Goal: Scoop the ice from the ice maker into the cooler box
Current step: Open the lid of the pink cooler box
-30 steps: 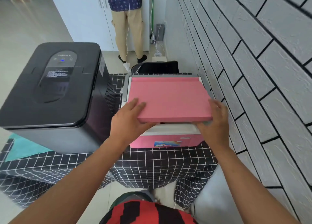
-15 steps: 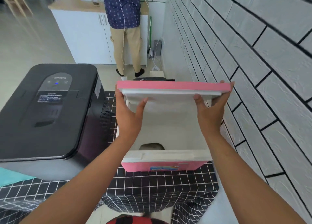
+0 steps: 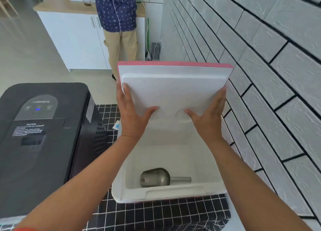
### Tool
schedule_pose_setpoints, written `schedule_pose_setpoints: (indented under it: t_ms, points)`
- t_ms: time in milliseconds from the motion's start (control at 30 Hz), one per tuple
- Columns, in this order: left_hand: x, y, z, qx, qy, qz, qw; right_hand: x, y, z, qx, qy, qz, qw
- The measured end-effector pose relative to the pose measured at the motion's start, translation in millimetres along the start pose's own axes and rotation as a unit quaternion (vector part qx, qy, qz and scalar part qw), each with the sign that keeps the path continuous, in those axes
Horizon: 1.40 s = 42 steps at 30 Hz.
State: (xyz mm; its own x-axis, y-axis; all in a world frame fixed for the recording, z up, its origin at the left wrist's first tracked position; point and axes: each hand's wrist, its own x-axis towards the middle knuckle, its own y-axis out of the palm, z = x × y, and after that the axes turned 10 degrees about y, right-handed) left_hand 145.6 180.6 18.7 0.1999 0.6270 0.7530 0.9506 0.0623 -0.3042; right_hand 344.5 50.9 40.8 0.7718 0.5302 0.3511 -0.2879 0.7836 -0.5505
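1. Ice maker (image 3: pixel 43 135): black, lid down, blue light lit on its panel. Sits well left of the left hand on the tabletop (image 3: pixel 156 213), which has a black grid cloth.
2. Left hand (image 3: pixel 133 116): grips the lid (image 3: pixel 173 86) at its left edge, thumb across the white underside, fingers wrapped round the edge.
3. Lid: pink top, white foam underside, tilted up and facing the camera, held between both hands.
4. Cooler box (image 3: pixel 166 194): open, directly below the hands, just right of the ice maker. No ice visible inside it.
5. Scoop (image 3: pixel 156 176): metal, lying on the cooler box floor, handle pointing right, below and between the wrists.
6. Right hand (image 3: pixel 208 116): grips the lid's right edge, thumb on the underside; fingers behind the edge, probably curled, partly hidden.
7. Brick wall (image 3: pixel 260 74): just right of the right hand.
8. Second person (image 3: pixel 118 22): stands beyond the hands at a white cabinet (image 3: pixel 73 36).
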Motion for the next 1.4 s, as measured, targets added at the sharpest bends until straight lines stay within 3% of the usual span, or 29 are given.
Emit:
schedule_pose_setpoints:
  t_ms: [300,567,867,1033,1267,1400]
  points:
    - [29.7,26.2,28.7,0.079,-0.020,0.053,0.995,38.2,31.2,-4.6,-0.102,-0.016,0.046,0.994]
    - [47.7,45.9,54.1,0.093,-0.180,0.177,0.963,56.6,59.5,-26.1,-0.163,0.014,0.135,0.977]
    - [55.7,52.2,67.0,0.109,-0.267,0.278,0.916,53.4,73.8,-40.0,-0.328,0.001,0.202,0.923]
    - [52.4,45.0,61.1,0.119,-0.250,0.319,0.906,44.4,64.0,-29.7,-0.318,-0.004,0.211,0.924]
    - [26.2,1.1,6.7,0.099,-0.121,0.265,0.952,-9.5,34.0,6.3,-0.206,-0.017,0.183,0.961]
    - [7.5,-49.5,-21.9,0.083,-0.085,0.249,0.961,-50.2,23.1,34.4,-0.134,-0.025,0.187,0.973]
